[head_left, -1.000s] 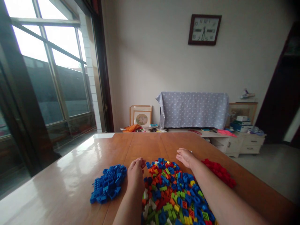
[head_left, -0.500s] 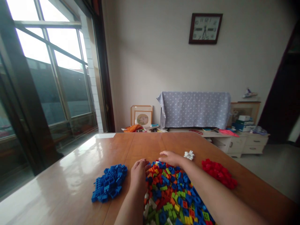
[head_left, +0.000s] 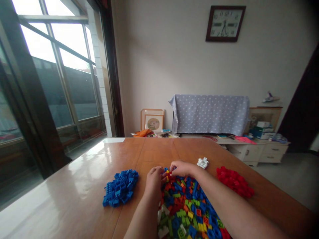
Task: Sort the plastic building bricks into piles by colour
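A mixed heap of toy building bricks (head_left: 184, 202) in blue, red, orange, green, yellow and white lies between my forearms. At its far left edge is my left hand (head_left: 154, 179), fingers apart and stretched toward the bricks. My right hand (head_left: 182, 168) reaches over the far edge with fingers bent down in a pinch, at a red brick (head_left: 169, 176). The two hands' fingertips are close together. To the left sits a pile of blue bricks (head_left: 121, 188); on the right lies a pile of red bricks (head_left: 234, 182). A small white cluster of bricks (head_left: 202, 162) is beyond my right wrist.
Everything rests on a glossy brown wooden table (head_left: 87, 186). Behind it stands a low cabinet (head_left: 264, 153) with a cloth-covered object (head_left: 210, 114) on top. A window (head_left: 72, 73) is on the left, and a clock (head_left: 225, 24) hangs on the wall.
My right hand has moved slightly down and its fingers have bent from stretched to a pinch at the red brick. My left hand has come nearer to it. The view has shifted slightly.
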Tool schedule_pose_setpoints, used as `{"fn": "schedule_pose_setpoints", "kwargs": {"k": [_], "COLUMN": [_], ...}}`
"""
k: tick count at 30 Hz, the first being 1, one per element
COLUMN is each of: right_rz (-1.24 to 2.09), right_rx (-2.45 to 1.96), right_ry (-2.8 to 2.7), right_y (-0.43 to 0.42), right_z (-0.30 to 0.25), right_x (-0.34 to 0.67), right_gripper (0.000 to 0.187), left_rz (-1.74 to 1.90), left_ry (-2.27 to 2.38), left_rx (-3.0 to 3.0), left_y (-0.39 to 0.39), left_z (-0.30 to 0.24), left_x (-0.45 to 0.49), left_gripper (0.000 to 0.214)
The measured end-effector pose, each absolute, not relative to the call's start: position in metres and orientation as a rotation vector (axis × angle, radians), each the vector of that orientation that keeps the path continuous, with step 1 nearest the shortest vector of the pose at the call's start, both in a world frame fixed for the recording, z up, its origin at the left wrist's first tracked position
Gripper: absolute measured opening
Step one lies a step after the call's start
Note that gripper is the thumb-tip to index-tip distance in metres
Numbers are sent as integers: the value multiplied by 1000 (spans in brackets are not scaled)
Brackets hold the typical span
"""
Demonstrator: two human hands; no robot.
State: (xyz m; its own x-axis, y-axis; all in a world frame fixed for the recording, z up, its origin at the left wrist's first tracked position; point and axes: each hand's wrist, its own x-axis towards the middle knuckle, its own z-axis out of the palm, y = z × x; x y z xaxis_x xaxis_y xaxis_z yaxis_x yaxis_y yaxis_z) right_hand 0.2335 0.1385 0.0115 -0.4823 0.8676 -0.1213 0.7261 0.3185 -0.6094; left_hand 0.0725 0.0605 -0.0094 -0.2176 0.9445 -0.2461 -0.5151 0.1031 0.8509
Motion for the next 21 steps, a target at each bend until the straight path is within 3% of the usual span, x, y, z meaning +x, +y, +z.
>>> {"fn": "schedule_pose_setpoints", "kwargs": {"k": [12,21], "right_rz": [911,1025], "right_rx": [-1271,-1336], "right_ry": [-2234,-1724], "right_y": [61,33], "right_z": [35,31], "right_x": [271,318], "right_gripper": [20,18], "left_rz": [1441,1377], "left_ry": [1109,1217], "left_rx": [811,1152], "left_y": [52,54], "left_z": [-3,-10], "left_x": [85,95], "left_gripper": [31,27]}}
